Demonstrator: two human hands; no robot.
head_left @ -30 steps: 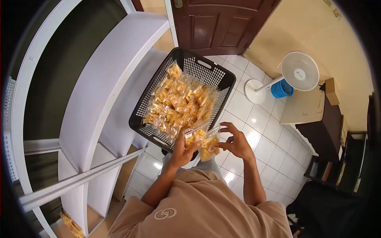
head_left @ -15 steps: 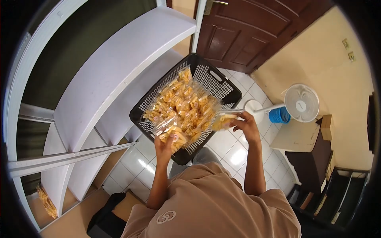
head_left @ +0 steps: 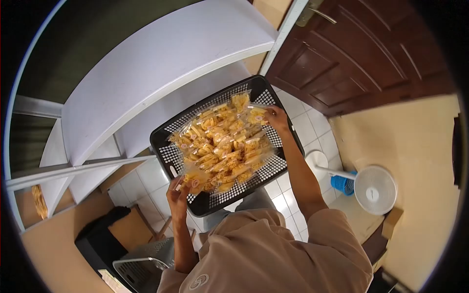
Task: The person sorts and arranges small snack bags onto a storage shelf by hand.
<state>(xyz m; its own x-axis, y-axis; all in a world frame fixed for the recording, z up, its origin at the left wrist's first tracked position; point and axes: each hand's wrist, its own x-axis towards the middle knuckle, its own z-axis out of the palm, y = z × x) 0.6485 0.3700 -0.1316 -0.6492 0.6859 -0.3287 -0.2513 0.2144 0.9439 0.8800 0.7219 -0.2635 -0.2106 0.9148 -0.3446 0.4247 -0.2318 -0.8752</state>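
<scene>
Basket [head_left: 229, 202] centre as clock hub. Heaped bags [head_left: 222, 146] are filling the middle; bare mesh [head_left: 267, 173] is leaving a gap at 4 o'clock. Shelf unit [head_left: 161, 83] is blocking 11 o'clock, torso [head_left: 273, 244] 6. Right forearm [head_left: 305, 178] is crossing the rim at 3; beyond, tiles [head_left: 304, 129] are giving passage before the fan [head_left: 375, 189].

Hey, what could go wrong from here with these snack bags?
The bag in the left hand is near the edge of the basket, so it could slip onto the tiled floor. The right hand grips another bag; squeezing hard might crush the yellow pieces inside.
</scene>
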